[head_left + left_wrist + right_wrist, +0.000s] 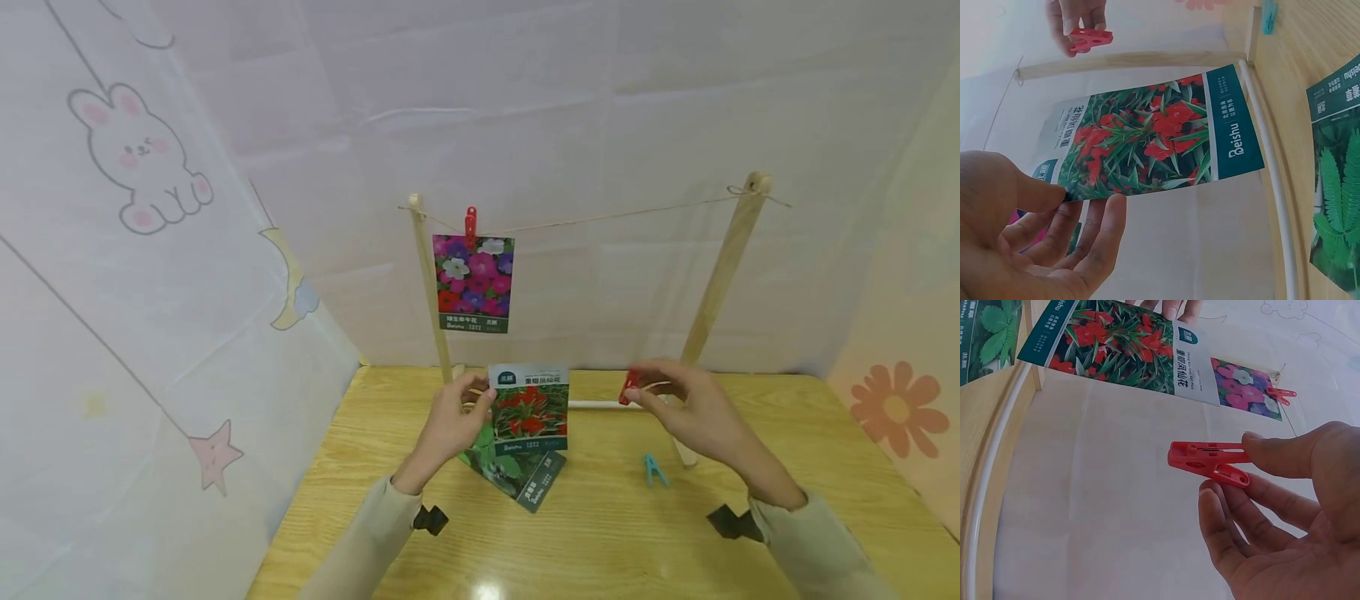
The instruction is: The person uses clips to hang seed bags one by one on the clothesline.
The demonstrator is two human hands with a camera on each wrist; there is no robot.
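Note:
My left hand [459, 414] pinches a seed packet with red flowers [531, 412] by its upper left edge, holding it upright above the table. In my right hand [693, 408] a red clothespin [1207, 459] is pinched by its handles between thumb and fingers, apart from the packet. Another seed packet, with pink, purple and white flowers [474, 279], hangs from a string [600, 219] by a second red clothespin [471, 225]. Beneath the held packet lies a green-leaf seed packet [517, 475] on the table, partly covered from the head view.
The string runs between two wooden posts, left [435, 308] and right [723, 267], joined low down by a white rod [596, 404]. A blue clothespin [655, 471] stands on the wooden table [600, 542]. Pale printed cloth [570, 100] encloses the table's back and sides.

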